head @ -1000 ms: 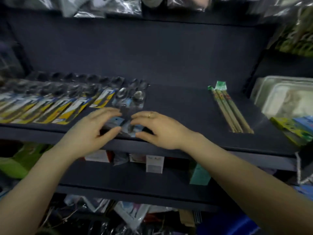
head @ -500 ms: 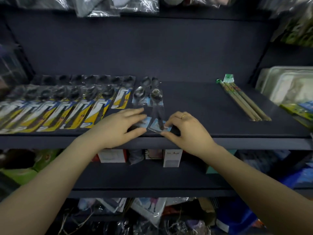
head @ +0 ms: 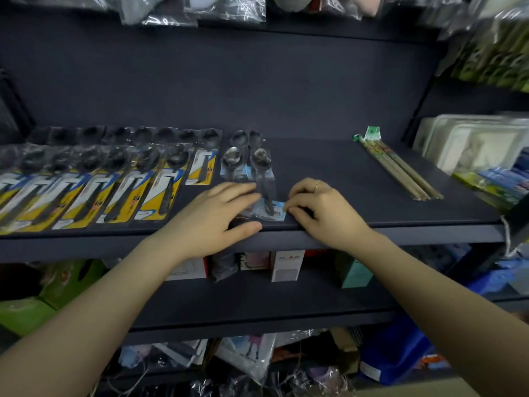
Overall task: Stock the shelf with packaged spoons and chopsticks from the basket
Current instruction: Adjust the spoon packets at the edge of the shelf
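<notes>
Head view, spoon pack [head: 264,196] between left hand [head: 217,213], right hand [head: 320,209]

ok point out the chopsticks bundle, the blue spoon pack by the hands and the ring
chopsticks bundle [head: 400,170], head view, middle of the sticks
blue spoon pack [head: 262,167], head view, clear plastic over the spoon neck
ring [head: 317,187], head view, band on a right-hand finger

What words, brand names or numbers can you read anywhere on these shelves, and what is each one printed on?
No text here can be read for certain.
Yellow spoon cards: red and black print, too blurred.
Blue-label spoon pack, under the left hand and right hand: small label print, too small.
White box on the lower shelf: red characters, too blurred.
Chopsticks: green tag, print unreadable.
</notes>
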The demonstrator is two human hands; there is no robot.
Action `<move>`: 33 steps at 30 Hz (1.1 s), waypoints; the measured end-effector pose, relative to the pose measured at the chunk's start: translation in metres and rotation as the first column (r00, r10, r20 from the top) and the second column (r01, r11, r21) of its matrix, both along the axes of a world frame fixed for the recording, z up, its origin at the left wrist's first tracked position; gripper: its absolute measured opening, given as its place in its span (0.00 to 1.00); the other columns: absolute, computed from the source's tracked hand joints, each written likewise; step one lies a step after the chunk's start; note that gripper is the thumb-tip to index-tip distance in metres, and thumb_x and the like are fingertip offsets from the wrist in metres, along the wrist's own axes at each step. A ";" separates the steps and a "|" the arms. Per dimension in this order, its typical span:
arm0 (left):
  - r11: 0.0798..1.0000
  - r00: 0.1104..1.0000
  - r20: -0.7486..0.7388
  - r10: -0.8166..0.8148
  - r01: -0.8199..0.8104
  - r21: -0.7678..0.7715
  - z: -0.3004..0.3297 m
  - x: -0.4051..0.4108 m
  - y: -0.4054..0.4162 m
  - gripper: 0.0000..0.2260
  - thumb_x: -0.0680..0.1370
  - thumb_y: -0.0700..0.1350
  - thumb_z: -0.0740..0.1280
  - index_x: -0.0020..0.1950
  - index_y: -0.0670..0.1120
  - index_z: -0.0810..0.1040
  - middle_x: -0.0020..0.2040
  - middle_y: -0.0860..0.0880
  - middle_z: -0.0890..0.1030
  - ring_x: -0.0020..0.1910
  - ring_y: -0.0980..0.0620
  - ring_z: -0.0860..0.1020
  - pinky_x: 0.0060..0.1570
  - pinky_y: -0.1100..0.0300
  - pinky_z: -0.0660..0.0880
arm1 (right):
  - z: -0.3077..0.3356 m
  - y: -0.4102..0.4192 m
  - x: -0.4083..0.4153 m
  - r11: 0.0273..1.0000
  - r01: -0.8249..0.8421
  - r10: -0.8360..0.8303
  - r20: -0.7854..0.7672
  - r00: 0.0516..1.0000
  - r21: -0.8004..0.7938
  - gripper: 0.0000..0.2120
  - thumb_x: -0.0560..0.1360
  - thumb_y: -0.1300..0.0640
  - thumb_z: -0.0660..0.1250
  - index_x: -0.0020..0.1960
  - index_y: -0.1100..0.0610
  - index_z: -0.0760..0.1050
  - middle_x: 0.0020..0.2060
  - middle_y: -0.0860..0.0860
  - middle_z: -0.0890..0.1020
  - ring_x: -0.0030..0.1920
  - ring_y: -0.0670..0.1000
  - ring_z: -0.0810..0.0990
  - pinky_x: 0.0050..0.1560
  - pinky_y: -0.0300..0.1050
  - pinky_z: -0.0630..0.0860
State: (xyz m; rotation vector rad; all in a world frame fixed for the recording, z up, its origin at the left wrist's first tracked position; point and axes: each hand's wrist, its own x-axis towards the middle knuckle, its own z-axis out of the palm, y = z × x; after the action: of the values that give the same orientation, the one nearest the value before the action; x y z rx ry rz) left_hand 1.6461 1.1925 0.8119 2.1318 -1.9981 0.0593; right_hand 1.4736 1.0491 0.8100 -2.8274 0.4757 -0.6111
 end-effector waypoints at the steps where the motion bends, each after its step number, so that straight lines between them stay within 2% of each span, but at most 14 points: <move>1: 0.999 0.999 0.014 -0.033 0.033 0.002 0.000 0.000 -0.001 0.36 0.69 0.68 0.42 0.72 0.55 0.61 0.75 0.56 0.59 0.73 0.55 0.55 0.73 0.51 0.56 | -0.001 0.003 0.000 1.000 0.019 -0.019 -0.002 1.000 -0.007 0.09 0.76 0.59 0.64 0.51 0.59 0.82 0.52 0.54 0.79 0.52 0.55 0.77 0.53 0.48 0.75; 4: 0.995 0.994 0.051 -0.098 0.097 0.024 -0.005 0.002 -0.004 0.39 0.69 0.72 0.38 0.71 0.54 0.64 0.74 0.55 0.63 0.73 0.53 0.57 0.72 0.52 0.57 | -0.001 0.006 0.005 0.997 0.073 -0.073 -0.031 0.997 -0.010 0.11 0.77 0.57 0.62 0.53 0.57 0.82 0.53 0.52 0.79 0.53 0.54 0.75 0.53 0.51 0.75; 6: 0.993 0.991 0.073 -0.116 0.114 0.033 -0.009 0.002 -0.005 0.40 0.68 0.71 0.33 0.72 0.55 0.61 0.74 0.54 0.61 0.74 0.53 0.56 0.72 0.55 0.53 | 0.000 0.005 0.008 0.993 0.113 -0.114 -0.047 0.992 -0.027 0.12 0.78 0.57 0.61 0.54 0.57 0.81 0.55 0.52 0.79 0.55 0.55 0.74 0.55 0.52 0.74; 9: 0.991 0.985 0.110 -0.133 0.129 0.041 -0.014 0.001 -0.004 0.37 0.70 0.69 0.33 0.73 0.56 0.57 0.75 0.52 0.59 0.74 0.51 0.57 0.70 0.59 0.48 | -0.004 0.007 0.014 0.988 0.150 -0.151 -0.065 0.986 -0.016 0.14 0.79 0.55 0.59 0.58 0.58 0.79 0.59 0.53 0.78 0.59 0.57 0.73 0.59 0.53 0.72; 14: 0.989 0.983 0.120 -0.141 0.133 0.068 -0.012 -0.001 -0.004 0.34 0.70 0.69 0.36 0.73 0.58 0.53 0.76 0.50 0.56 0.74 0.48 0.57 0.69 0.59 0.47 | -0.005 0.006 0.021 0.984 0.174 -0.168 -0.183 0.969 0.019 0.21 0.81 0.49 0.53 0.71 0.55 0.65 0.73 0.50 0.65 0.72 0.53 0.62 0.70 0.51 0.58; 16: 0.992 0.989 0.084 -0.118 0.114 0.060 -0.010 -0.002 0.000 0.31 0.71 0.69 0.42 0.73 0.60 0.47 0.77 0.53 0.49 0.74 0.50 0.55 0.70 0.58 0.50 | -0.004 0.008 0.016 0.992 0.120 -0.116 -0.102 0.988 0.036 0.23 0.80 0.48 0.53 0.72 0.56 0.63 0.72 0.52 0.66 0.71 0.54 0.64 0.70 0.54 0.63; 17: 0.996 0.995 0.049 -0.084 0.083 0.014 -0.008 0.000 0.003 0.31 0.71 0.69 0.43 0.73 0.60 0.46 0.77 0.54 0.48 0.74 0.52 0.55 0.70 0.57 0.53 | -0.004 0.009 0.013 0.997 0.073 -0.072 -0.049 0.996 0.012 0.24 0.78 0.46 0.54 0.70 0.56 0.66 0.69 0.53 0.70 0.69 0.55 0.68 0.67 0.56 0.67; 19: 0.997 0.999 -0.037 0.014 -0.017 -0.072 -0.003 0.007 0.011 0.32 0.71 0.66 0.43 0.74 0.57 0.51 0.77 0.55 0.49 0.75 0.54 0.53 0.71 0.56 0.55 | -0.003 0.012 0.012 0.999 -0.011 0.011 -0.009 1.000 -0.049 0.23 0.76 0.45 0.56 0.64 0.56 0.74 0.63 0.54 0.76 0.63 0.55 0.74 0.61 0.56 0.73; 20: 0.996 0.996 -0.063 0.061 -0.064 -0.059 -0.002 0.013 0.014 0.31 0.72 0.65 0.44 0.74 0.56 0.54 0.77 0.54 0.50 0.75 0.54 0.52 0.72 0.55 0.54 | -0.002 0.013 0.014 0.998 -0.030 0.029 -0.027 0.999 -0.053 0.21 0.76 0.46 0.58 0.62 0.56 0.76 0.63 0.54 0.77 0.63 0.55 0.75 0.61 0.55 0.74; 23: 0.985 0.979 -0.140 0.147 -0.132 0.112 -0.003 0.023 0.018 0.20 0.79 0.56 0.52 0.72 0.59 0.59 0.77 0.55 0.51 0.75 0.53 0.53 0.72 0.51 0.58 | 0.001 0.013 0.022 0.998 -0.053 0.055 -0.113 0.992 0.012 0.16 0.77 0.51 0.62 0.63 0.54 0.76 0.66 0.52 0.75 0.66 0.51 0.73 0.64 0.52 0.72; 25: 0.984 0.963 -0.217 0.157 -0.134 0.115 -0.002 0.023 0.016 0.18 0.80 0.52 0.54 0.70 0.59 0.63 0.76 0.55 0.54 0.74 0.54 0.56 0.71 0.53 0.59 | 0.003 0.010 0.025 0.998 -0.057 0.061 -0.118 0.991 0.038 0.15 0.77 0.52 0.62 0.61 0.53 0.77 0.65 0.51 0.76 0.64 0.49 0.75 0.63 0.50 0.73; 29: 0.978 0.959 -0.194 0.208 -0.198 0.069 0.002 0.015 0.009 0.17 0.80 0.50 0.56 0.68 0.55 0.68 0.74 0.50 0.61 0.72 0.50 0.61 0.70 0.53 0.61 | 0.003 0.010 0.025 0.999 -0.039 0.042 -0.101 0.994 0.025 0.14 0.77 0.52 0.63 0.60 0.54 0.78 0.63 0.50 0.78 0.63 0.49 0.76 0.63 0.47 0.73; 33: 0.956 0.946 -0.138 0.294 -0.291 0.038 -0.003 0.002 0.007 0.17 0.80 0.50 0.55 0.68 0.52 0.68 0.73 0.48 0.63 0.70 0.46 0.64 0.67 0.50 0.65 | -0.001 0.013 0.028 1.000 -0.014 0.013 -0.084 0.996 -0.006 0.14 0.78 0.53 0.61 0.61 0.55 0.78 0.63 0.50 0.78 0.64 0.49 0.75 0.62 0.45 0.72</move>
State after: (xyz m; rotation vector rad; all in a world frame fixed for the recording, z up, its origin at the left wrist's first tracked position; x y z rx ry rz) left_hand 1.6485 1.1996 0.8093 2.3549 -1.5975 -0.0615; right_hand 1.5015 1.0622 0.8086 -2.8687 0.4694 -0.4942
